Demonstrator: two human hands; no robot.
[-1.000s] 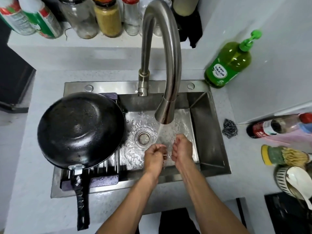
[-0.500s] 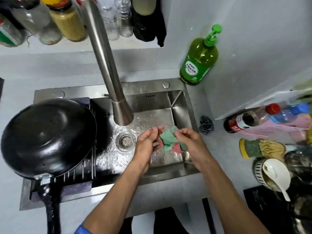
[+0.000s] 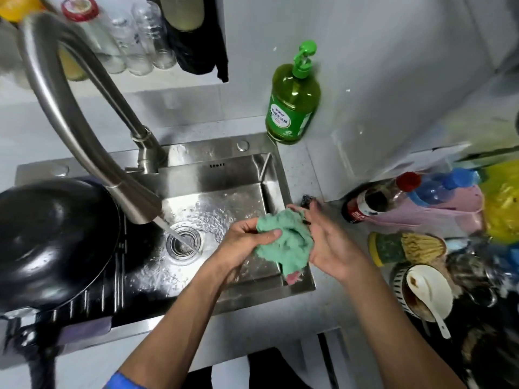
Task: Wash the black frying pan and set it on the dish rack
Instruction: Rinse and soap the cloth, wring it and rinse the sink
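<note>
Two bare hands met over the right half of the stainless steel sink, bunching a crumpled green cloth with a pink corner between them; the left hand gripped the cloth's left side, its thumb curled across the top of the fabric; the right hand lay against the cloth's right side with the fingers fairly straight, and whether their tips hooked into the folds could not be told; a curved brushed-metal tap arched from the upper left of the frame, and a thin stream of water fell from its spout onto the round drain strainer at the centre of the basin; the black frying pan sat upside down at the left edge of the frame on the dark slatted dish rack spanning the sink's left side, its handle pointing toward the lower left corner, blurred; a green pump bottle of dish soap stood on the counter above the sink's right corner; a dark steel wool scourer lay just beyond the right fingertips; at the right of the frame lay a red-capped bottle on its side, and lower right a striped bowl holding a white ceramic spoon.
</note>
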